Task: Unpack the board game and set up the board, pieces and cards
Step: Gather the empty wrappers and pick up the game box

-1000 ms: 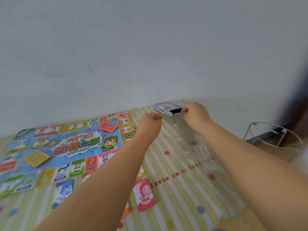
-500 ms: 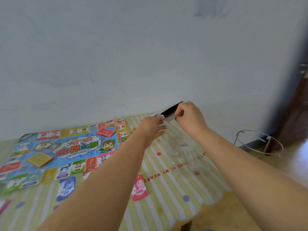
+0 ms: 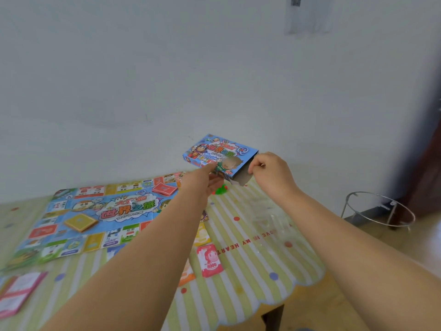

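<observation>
The box (image 3: pixel 219 154) is being held in the air over the far end of the table, tilted so that its open end is pointing down and to the right. It is being gripped by both hands. The left hand (image 3: pixel 199 186) is being closed on its lower edge, with the thumb on the printed face and the fingers curled beneath. The right hand (image 3: pixel 269 174) is being used to pinch the edge of the open end between thumb and forefinger. A green piece (image 3: pixel 220 190) is being seen just below the open end, beside the left fingers. It is blurred, and whether it is lying on the cloth (image 3: pixel 250 278) cannot be told.

The board (image 3: pixel 100 211) is being kept spread flat on the left part of the cloth. A red deck (image 3: pixel 164 188) is being carried near its far edge and a yellow deck (image 3: pixel 80 222) nearer its left side. A red note (image 3: pixel 210 260) marked 5000 is being seen on the cloth between the forearms. Just beyond it a yellow note (image 3: pixel 202 236) is being partly hidden by the left forearm. Pink sheets (image 3: pixel 19 291) are being seen at the near left edge. A clear wrap (image 3: pixel 269 217) is being seen on the cloth beneath the right wrist. A wire stand (image 3: pixel 379 211) is being seen on the floor to the right of the table.
</observation>
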A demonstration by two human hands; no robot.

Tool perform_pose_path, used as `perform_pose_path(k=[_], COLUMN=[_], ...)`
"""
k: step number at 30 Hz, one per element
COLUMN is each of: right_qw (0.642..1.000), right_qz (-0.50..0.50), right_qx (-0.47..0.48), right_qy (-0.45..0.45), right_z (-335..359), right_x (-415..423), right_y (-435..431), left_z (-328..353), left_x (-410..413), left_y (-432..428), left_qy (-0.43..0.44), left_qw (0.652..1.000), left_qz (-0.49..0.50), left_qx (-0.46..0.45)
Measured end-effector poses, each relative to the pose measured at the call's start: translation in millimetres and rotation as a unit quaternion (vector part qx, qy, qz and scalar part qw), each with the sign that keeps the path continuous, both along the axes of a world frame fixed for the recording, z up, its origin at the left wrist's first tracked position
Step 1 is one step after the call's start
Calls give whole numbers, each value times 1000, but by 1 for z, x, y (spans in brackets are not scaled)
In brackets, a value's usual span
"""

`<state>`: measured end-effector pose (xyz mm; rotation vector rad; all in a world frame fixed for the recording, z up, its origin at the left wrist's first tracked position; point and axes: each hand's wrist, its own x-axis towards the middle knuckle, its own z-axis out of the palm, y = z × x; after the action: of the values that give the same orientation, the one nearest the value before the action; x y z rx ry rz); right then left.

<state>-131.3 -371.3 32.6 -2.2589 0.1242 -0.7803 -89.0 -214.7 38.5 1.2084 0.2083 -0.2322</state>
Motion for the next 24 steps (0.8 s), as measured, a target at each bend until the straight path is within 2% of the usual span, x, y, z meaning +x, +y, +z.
perform_pose_path(k=[5, 11, 15, 20, 24], right_qw=[987, 923, 909, 877, 892], right_qz=[-2, 54, 73, 91, 98], right_qx=[161, 372, 399, 461, 426], right_qy=[-13, 86, 95, 103, 119], right_z=[6, 9, 6, 2, 1], right_x=[3, 6, 6, 3, 3], right_y=[12, 24, 30, 38, 41], left_z=[-2, -8, -9, -13, -16], left_x=[-6, -15, -16, -19, -20], left_y=[19, 39, 44, 53, 53], left_qy=[-6, -21, -30, -33, -31], left_qw=[1000, 997, 992, 994, 996], left_qz=[-9, -67, -74, -79, -73], left_qx=[-8, 33, 103, 62, 36])
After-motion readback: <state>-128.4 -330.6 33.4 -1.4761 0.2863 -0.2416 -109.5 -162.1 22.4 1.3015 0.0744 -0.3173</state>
